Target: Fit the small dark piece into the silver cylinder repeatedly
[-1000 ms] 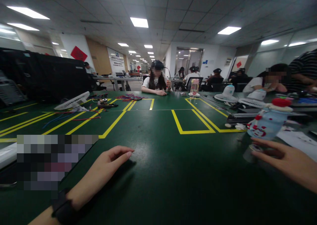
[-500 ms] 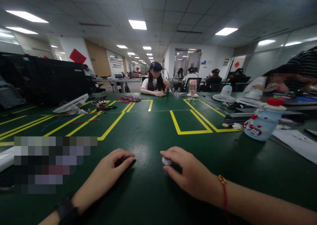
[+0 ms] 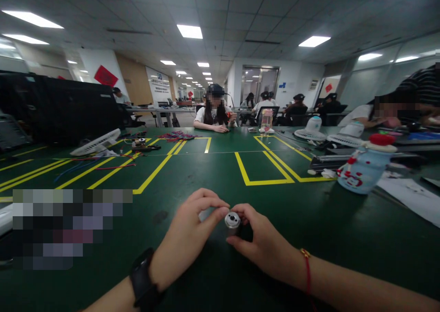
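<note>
A small silver metal cylinder (image 3: 233,220) with a dark hole in its top stands upright on the green table (image 3: 192,167). Beside it on the right is my right hand (image 3: 261,238), thumb and fingers apart around the cylinder's right side. From the left, my left hand (image 3: 197,220) reaches to the cylinder's upper left edge, its thumb and index fingertips pinched together. Whatever is between those fingertips, if anything, is too small to make out.
A blue bottle with a red lid (image 3: 366,165) stands at the right, near white papers (image 3: 409,195). Wires (image 3: 178,136) and a white fan (image 3: 98,143) lie at the left. Across the table sits a person (image 3: 215,112).
My left hand has moved right, up to the cylinder, and its fingertips have closed. My right hand's fingers have parted, showing more of the cylinder's top.
</note>
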Motion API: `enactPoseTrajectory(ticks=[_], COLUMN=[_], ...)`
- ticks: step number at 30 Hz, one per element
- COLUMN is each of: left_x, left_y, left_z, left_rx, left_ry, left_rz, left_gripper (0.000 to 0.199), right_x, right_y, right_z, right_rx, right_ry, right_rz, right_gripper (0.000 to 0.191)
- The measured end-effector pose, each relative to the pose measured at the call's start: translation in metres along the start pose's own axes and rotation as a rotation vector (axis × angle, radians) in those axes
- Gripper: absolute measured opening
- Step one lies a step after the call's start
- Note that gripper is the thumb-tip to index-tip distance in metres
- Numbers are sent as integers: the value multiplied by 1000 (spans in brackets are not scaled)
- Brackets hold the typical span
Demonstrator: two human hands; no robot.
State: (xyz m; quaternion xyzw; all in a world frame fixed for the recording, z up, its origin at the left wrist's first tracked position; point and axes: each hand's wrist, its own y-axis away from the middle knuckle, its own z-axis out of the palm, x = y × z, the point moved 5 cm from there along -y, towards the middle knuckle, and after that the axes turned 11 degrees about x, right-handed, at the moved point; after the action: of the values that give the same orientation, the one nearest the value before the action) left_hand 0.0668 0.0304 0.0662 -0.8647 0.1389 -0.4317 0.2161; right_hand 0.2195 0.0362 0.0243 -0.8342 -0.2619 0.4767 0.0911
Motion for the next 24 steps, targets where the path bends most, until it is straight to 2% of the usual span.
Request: enactPoseTrajectory(ticks=[2, 5, 9, 11, 13, 16, 20, 22, 24], left_x=[-11, -28, -37, -38, -42, -60, -95, -105, -107], left_y=[4, 14, 21, 22, 21, 20, 23, 25, 26], left_z=[-2, 6, 19, 18, 9, -16, -48, -55, -55], left_rx=[-11, -138, -241, -253, -246, -198, -144, -142, -149], left_ry=[-10, -61, -103, -79, -42, -39, -70, -57, -37], left_rz=[-45, -75, -48, -63, -106, -180, -292, -339, -358], left_gripper=[16, 14, 14, 20, 27, 34, 38, 39, 40], right_x=[0, 2, 2, 1, 6, 29, 86, 114, 129], right_y=[1, 2, 3, 4, 6, 15, 46, 63, 73], right_z=[-1, 0, 2, -2, -15, -58, -144, -179, -200], right_rx=[17, 20, 41, 59, 81, 173, 346, 369, 381], right_ry=[21, 33, 57, 74, 123, 284, 557, 645, 725], right_rz=[-18, -22, -25, -35, -29, 35, 192, 283, 313], right_gripper=[36, 34, 46, 49, 47, 45, 53, 58, 64])
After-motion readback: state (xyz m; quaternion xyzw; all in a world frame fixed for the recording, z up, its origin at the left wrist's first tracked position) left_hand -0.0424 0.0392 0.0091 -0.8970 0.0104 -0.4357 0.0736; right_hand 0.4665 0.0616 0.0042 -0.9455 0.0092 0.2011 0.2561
